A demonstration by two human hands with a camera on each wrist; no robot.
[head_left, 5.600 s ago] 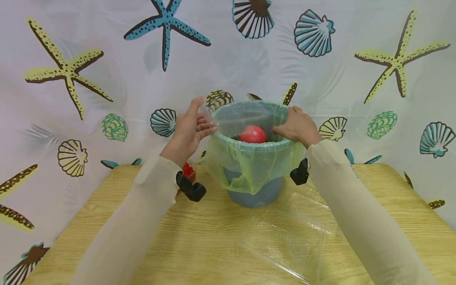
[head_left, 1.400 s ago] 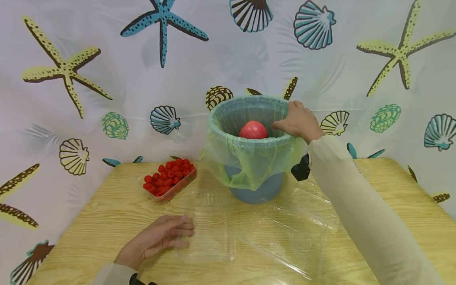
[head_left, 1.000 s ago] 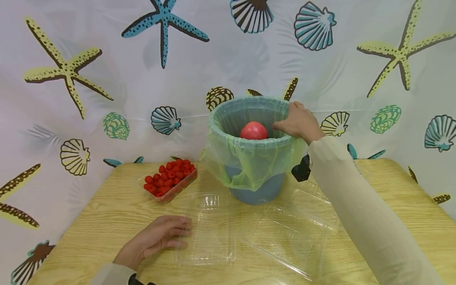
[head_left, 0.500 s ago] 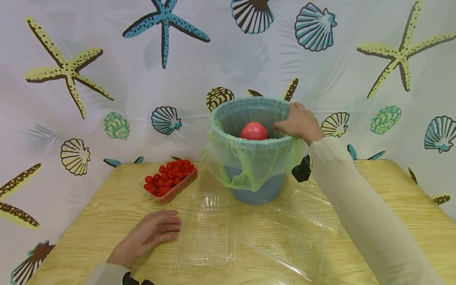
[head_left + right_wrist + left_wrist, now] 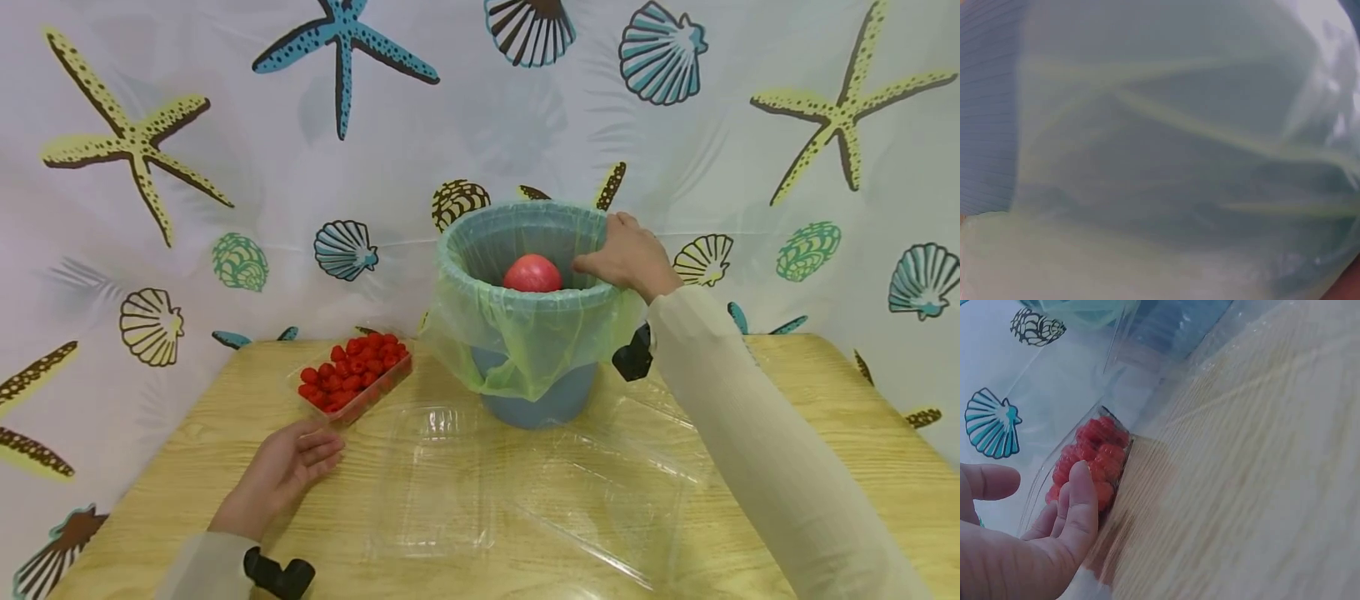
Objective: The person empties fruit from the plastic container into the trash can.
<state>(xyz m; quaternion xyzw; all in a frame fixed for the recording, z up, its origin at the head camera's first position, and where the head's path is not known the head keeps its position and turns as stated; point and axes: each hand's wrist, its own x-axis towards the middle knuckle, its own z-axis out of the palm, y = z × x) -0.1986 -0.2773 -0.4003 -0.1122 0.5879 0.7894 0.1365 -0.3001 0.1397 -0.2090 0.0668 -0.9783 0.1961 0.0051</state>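
Note:
My right hand (image 5: 633,258) grips the right rim of a blue bin (image 5: 536,411), thumb inside and fingers over the edge. A thin yellow-green liner (image 5: 525,350) is folded over that rim; it fills most of the right wrist view. Inside the bin sits a round pinkish-red object (image 5: 533,273). My left hand (image 5: 285,467), fingers relaxed and thumb apart in the left wrist view, is just in front of a clear plastic punnet of raspberries (image 5: 352,371). It holds nothing; whether the fingertips touch the punnet I cannot tell. To its right lies a clear rectangular plastic tray (image 5: 435,492).
More clear plastic pieces (image 5: 600,508) lie right of the tray, partly under my right forearm; their outlines are hard to make out. The wooden table (image 5: 187,492) backs onto a hanging sheet (image 5: 247,150) printed with starfish and shells.
Earlier my left hand held a clear plastic piece at the bin's left rim. It then was beside the clear tray and has moved left and away, towards the raspberries. My right hand stays put.

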